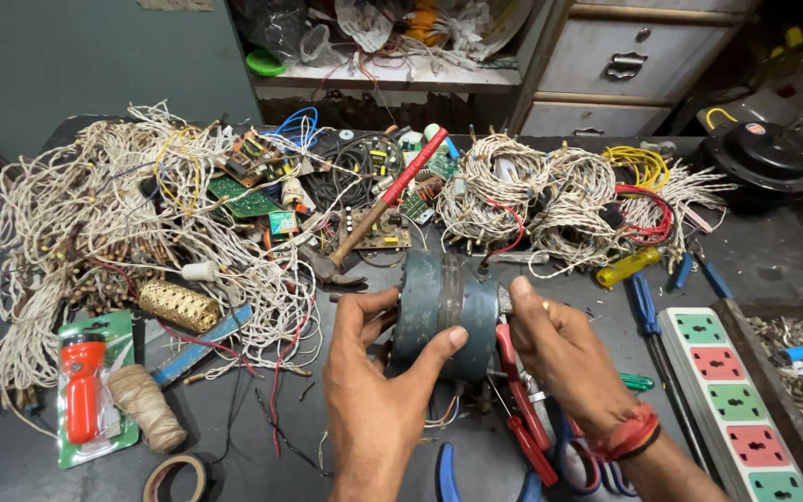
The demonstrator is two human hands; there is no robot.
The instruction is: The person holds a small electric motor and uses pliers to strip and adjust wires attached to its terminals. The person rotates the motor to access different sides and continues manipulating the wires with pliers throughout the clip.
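Observation:
A round blue-grey motor body (445, 311) stands on the dark workbench (773, 256) in front of me. My left hand (374, 390) grips its near left side, thumb across the front. My right hand (559, 349) presses on its right end, where a short shaft sticks out. That hand wears a ring and has red thread around the wrist. Red-handled pliers (518, 400) lie just below the motor, between my hands.
Heaps of white braided wire (95, 214) cover the left and back. A hammer (374, 218), circuit boards (243, 195), a red torch in its pack (85, 386), a twine spool (146, 406), tape (177, 479), screwdrivers (645, 307) and a socket strip (731, 400) surround the motor.

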